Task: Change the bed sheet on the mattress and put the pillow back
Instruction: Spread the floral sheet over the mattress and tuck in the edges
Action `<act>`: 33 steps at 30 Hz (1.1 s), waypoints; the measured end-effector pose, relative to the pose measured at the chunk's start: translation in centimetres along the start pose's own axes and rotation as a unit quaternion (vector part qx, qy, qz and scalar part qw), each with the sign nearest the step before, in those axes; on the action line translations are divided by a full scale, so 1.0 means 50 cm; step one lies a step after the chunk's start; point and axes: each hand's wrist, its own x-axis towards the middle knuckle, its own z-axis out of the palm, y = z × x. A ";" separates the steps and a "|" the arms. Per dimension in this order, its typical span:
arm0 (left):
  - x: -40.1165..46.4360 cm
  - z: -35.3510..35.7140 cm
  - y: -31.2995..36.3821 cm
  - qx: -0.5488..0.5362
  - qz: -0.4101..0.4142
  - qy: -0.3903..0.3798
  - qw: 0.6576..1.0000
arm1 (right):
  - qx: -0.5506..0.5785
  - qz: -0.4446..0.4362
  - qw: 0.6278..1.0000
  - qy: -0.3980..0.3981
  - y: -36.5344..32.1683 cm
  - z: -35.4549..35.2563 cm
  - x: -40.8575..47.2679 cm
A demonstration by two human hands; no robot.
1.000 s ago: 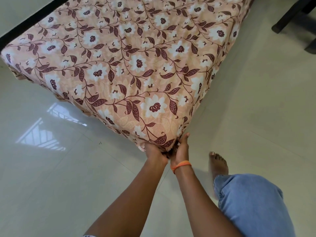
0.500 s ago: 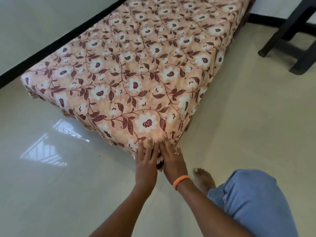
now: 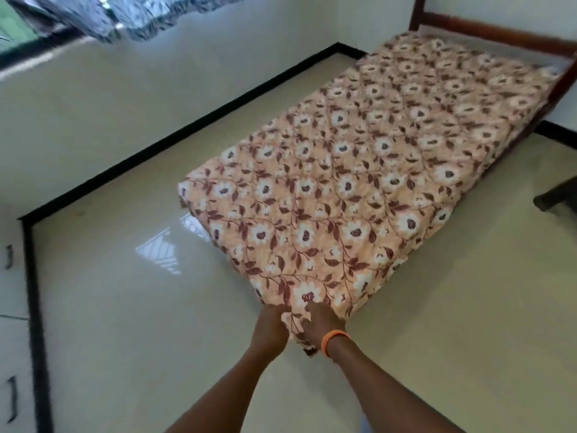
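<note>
Both hands, left hand (image 3: pixel 271 327) and right hand (image 3: pixel 321 323), are now gripping the bed sheet (image 3: pixel 359 189) corner at lower centre, fingers curled into cloth instead of pressing flat as half a second ago; view lifting, sheet covering mattress, no pillow showing, corner tuck finishing.

A glossy cream tiled floor (image 3: pixel 131 323) fills the lower half, with a window's reflection at nine o'clock; a black skirting strip (image 3: pixel 193 126) runs along the white wall (image 3: pixel 93 98); a grey patterned curtain (image 3: pixel 150 14) hangs at eleven o'clock; white cupboard doors (image 3: pixel 12 339) with dark handles stand at eight o'clock; a dark furniture leg (image 3: pixel 555 195) shows at three o'clock.
</note>
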 end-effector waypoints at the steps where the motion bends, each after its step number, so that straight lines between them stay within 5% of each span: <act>1: -0.023 -0.049 0.018 -0.001 -0.013 0.002 1.000 | 0.015 -0.001 1.000 0.001 -0.031 -0.044 -0.022; 4: -0.053 -0.190 0.051 0.006 -0.038 0.021 0.999 | 0.058 0.016 0.998 0.037 -0.122 -0.147 -0.037; 8: -0.016 -0.334 0.051 -0.112 -0.121 0.095 0.982 | 0.097 0.055 0.990 0.089 -0.246 -0.209 0.025; 16: 0.084 -0.577 -0.151 -0.329 -0.195 0.162 0.910 | 0.163 0.006 0.981 0.108 -0.610 -0.151 0.155; 33: 0.364 -0.986 -0.483 -0.381 -0.206 0.156 0.888 | 0.198 0.073 0.965 0.155 -1.040 -0.110 0.366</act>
